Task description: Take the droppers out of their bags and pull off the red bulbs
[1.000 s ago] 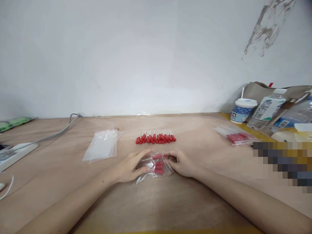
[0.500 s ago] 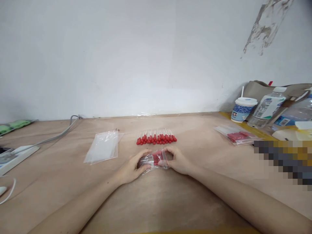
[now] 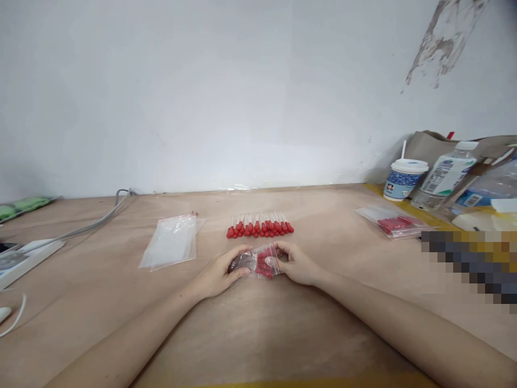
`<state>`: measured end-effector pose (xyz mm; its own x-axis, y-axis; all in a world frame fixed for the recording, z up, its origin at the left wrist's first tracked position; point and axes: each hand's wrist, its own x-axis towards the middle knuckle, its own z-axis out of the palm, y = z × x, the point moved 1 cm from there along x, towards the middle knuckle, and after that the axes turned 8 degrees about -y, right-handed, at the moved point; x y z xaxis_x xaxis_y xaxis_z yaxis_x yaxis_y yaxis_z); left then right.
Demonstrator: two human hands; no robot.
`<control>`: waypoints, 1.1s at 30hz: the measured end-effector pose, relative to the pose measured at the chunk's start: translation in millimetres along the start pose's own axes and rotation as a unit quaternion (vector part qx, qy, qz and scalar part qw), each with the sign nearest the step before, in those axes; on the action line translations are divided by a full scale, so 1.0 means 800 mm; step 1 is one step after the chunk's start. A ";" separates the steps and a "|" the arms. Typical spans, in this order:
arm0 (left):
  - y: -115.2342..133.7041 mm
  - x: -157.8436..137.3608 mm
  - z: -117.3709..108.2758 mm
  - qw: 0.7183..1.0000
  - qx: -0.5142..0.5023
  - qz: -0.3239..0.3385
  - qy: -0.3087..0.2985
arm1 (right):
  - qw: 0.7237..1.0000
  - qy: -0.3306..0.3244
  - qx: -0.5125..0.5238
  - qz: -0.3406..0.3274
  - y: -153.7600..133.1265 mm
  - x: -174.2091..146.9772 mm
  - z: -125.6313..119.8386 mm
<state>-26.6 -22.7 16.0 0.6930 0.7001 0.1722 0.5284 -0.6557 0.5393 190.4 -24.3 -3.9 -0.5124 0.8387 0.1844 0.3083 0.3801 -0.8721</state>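
Observation:
A clear zip bag (image 3: 247, 262) lies between my hands near the middle of the table, with red-bulbed droppers (image 3: 262, 265) inside it. My left hand (image 3: 220, 272) grips the bag's left end between thumb and fingers. At the zip end, my right hand (image 3: 297, 263) holds the bag, its thumb pressed on the plastic by the red bulbs. Just beyond them, a row of several red-bulbed droppers (image 3: 260, 229) lies with the clear stems pointing toward the wall.
Flat clear zip bags (image 3: 172, 242) lie stacked to the left. Bags with red-bulbed pieces (image 3: 398, 223) lie to the right. A paper cup (image 3: 405, 180) and a plastic bottle (image 3: 446, 175) stand at the back right. A power strip (image 3: 32, 261) with a grey cable is at far left.
The red bulbs in the bag have spread lower by my right thumb, which has shifted slightly onto them. Both hands stay on the bag; the view has tilted very slightly.

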 end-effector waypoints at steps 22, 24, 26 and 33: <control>0.005 -0.001 0.000 1.000 0.001 -0.027 -0.007 | 0.993 -0.066 0.057 0.076 0.007 -0.007 -0.055; 0.005 -0.001 0.000 1.000 0.006 -0.028 -0.008 | 0.994 -0.071 0.033 0.078 0.004 -0.009 -0.063; 0.005 -0.002 -0.001 0.999 0.012 -0.030 -0.010 | 0.993 -0.095 0.003 0.070 0.001 -0.011 -0.069; 0.005 -0.003 -0.001 0.999 0.031 -0.037 -0.012 | 0.990 -0.132 0.038 0.031 0.006 -0.011 -0.078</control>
<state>-26.3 -26.5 18.1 0.6626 0.7403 0.1140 0.6070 -0.6199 0.4973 246.5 -5.6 18.1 -0.6894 0.7243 0.0130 0.2901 0.2924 -0.9112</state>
